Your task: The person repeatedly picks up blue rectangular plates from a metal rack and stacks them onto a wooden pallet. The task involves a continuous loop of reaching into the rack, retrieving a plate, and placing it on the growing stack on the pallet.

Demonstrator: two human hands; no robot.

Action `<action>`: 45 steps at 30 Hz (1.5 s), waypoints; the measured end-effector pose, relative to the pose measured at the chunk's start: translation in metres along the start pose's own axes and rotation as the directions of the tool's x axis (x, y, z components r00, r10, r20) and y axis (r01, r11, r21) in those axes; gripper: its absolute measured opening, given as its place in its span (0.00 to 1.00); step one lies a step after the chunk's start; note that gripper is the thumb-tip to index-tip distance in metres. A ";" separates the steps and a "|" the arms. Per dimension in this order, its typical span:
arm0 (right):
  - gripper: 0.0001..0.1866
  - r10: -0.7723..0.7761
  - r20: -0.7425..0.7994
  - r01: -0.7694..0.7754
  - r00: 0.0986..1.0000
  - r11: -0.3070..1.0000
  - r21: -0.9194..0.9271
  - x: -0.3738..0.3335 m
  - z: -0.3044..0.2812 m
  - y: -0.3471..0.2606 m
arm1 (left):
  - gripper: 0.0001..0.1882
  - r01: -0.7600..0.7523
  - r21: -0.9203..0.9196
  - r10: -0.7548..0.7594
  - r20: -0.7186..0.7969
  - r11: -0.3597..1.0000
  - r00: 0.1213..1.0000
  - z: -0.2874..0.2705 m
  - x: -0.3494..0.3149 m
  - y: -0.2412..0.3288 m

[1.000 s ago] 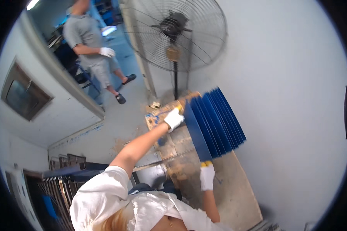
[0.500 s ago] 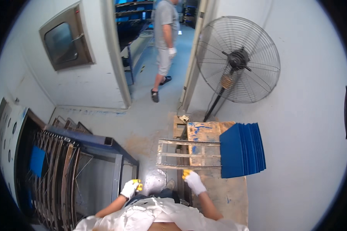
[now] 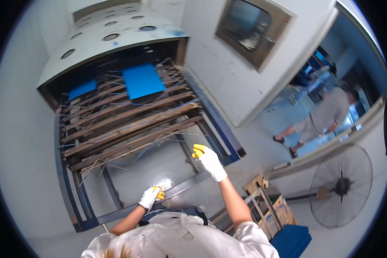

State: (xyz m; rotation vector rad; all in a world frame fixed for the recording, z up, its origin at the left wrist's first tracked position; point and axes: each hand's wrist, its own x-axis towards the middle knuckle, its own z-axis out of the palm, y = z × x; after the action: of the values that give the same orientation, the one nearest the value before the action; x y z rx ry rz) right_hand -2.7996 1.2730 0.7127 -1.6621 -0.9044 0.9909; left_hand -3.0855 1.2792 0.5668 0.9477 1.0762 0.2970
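Observation:
Both hands wear white gloves with yellow fingertips. My left hand point(image 3: 149, 198) is held low, close to the front rail of a dark metal frame point(image 3: 182, 189); its fingers are loosely bent and apart, with nothing seen in them. My right hand point(image 3: 210, 163) reaches farther forward over the frame's right part, fingers apart and holding nothing visible. Beyond it, several brown slatted racks point(image 3: 131, 128) with thin wires lie across the frame. A blue panel point(image 3: 143, 81) rests on the racks, and a second blue panel point(image 3: 82, 89) lies farther left, partly under the white hood.
The white hood point(image 3: 124, 41) with round holes stands over the far racks. At lower right are a stack of blue panels point(image 3: 291, 241), a slatted rack point(image 3: 262, 213) and a pedestal fan point(image 3: 342, 187). Through the doorway a person in grey point(image 3: 327, 114) walks.
My view has swung left, from the table with the blue stack to the frame with racks. My right hand has moved forward over the frame; my left hand stays low.

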 end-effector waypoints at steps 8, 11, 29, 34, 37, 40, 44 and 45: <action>0.20 -0.081 0.372 -0.134 0.925 0.846 0.517 0.141 0.101 -0.015 | 0.11 0.028 -0.154 -0.049 -0.137 0.988 0.989 -0.088 0.017 -0.020; 0.18 -0.059 0.370 -0.184 0.927 0.788 0.588 0.190 0.122 -0.024 | 0.12 0.037 -0.222 -0.058 -0.087 0.974 0.995 -0.107 0.026 -0.016; 0.15 -0.154 0.194 0.145 0.969 0.988 0.061 0.226 0.154 -0.053 | 0.12 0.055 -0.278 -0.138 -0.288 0.959 0.948 -0.153 0.014 -0.015; 0.15 0.211 0.441 -0.456 0.872 0.676 0.578 0.120 0.099 -0.043 | 0.11 0.158 -0.178 -0.181 -0.122 0.971 0.976 -0.129 0.035 -0.020; 0.11 -0.023 0.267 -0.142 0.963 0.802 0.580 0.067 0.061 -0.039 | 0.09 0.060 -0.092 -0.061 -0.005 0.994 0.998 -0.109 0.050 -0.017; 0.11 -0.247 0.063 0.220 0.967 0.935 0.278 -0.004 0.014 -0.017 | 0.09 0.028 0.004 -0.028 0.058 1.000 0.998 -0.088 0.057 -0.010; 0.13 0.091 -0.143 -0.011 0.985 0.876 0.481 -0.134 -0.063 0.004 | 0.09 0.054 0.091 -0.069 0.165 0.994 0.984 -0.041 0.060 -0.007; 0.12 0.081 -0.193 0.010 0.978 0.903 0.430 -0.167 -0.082 0.014 | 0.09 0.076 0.085 -0.091 0.193 0.994 0.977 -0.026 0.059 -0.011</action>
State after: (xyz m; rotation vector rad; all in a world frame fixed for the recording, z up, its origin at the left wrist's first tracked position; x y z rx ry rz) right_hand -2.7889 1.0902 0.7490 -1.3744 -0.4732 0.9404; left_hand -3.0819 1.3231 0.5188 0.9764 0.9475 0.0905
